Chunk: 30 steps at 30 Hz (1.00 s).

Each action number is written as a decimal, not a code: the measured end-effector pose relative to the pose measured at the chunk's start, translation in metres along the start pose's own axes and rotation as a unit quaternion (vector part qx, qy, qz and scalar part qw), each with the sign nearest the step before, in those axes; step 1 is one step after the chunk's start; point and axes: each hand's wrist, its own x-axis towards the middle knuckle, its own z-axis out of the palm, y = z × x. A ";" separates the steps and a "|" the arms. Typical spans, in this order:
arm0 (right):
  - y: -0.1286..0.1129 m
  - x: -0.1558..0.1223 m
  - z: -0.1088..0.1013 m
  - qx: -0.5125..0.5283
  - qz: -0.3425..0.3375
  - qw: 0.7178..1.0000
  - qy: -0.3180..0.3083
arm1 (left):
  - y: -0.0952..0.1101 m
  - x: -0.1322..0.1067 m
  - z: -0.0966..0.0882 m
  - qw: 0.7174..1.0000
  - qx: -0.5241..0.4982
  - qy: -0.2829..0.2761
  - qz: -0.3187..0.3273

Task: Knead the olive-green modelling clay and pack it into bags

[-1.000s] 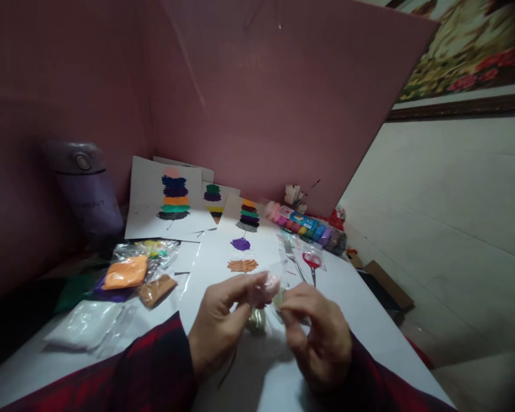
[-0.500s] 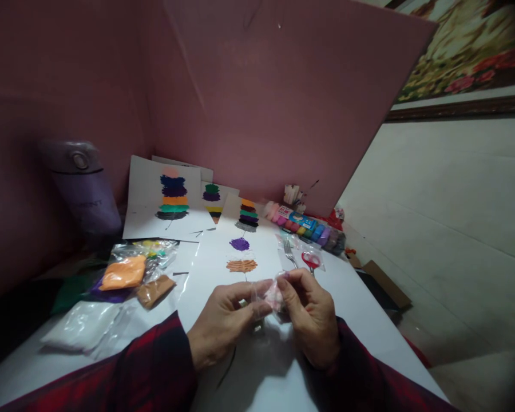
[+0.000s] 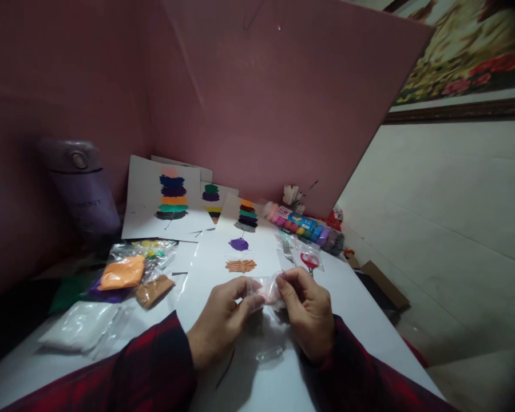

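A small clear plastic bag with a pale pink lump in it, apparently modelling clay, is stretched between my hands above the white table. My left hand pinches its left side between thumb and fingers. On the other side, the thumb and forefinger of my right hand grip the bag's right edge. Clear film hangs below the fingers. Just beyond the hands lies a paper sheet with coloured clay shapes, the nearest a ridged brown shape. A fork and red-handled scissors rest past my right hand.
Bagged orange clay, brown clay and a white packet lie at left. A purple bottle stands behind them. A pack of coloured clay sits at the back right. A pink panel rises behind the table.
My left hand's fingertips have moved slightly left, spreading the bag wider between the hands. More of the clear film now hangs below it.
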 end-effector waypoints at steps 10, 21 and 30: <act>0.007 -0.002 0.000 -0.031 -0.059 0.998 0.012 | -0.001 0.002 0.003 0.996 -0.064 -0.005 -0.055; 0.009 0.001 0.002 0.000 -0.086 0.996 0.008 | 0.001 0.003 -0.002 0.998 -0.050 0.020 -0.030; 0.019 0.011 0.000 0.005 -0.024 0.999 0.040 | -0.005 0.014 -0.006 0.991 -0.110 0.074 -0.035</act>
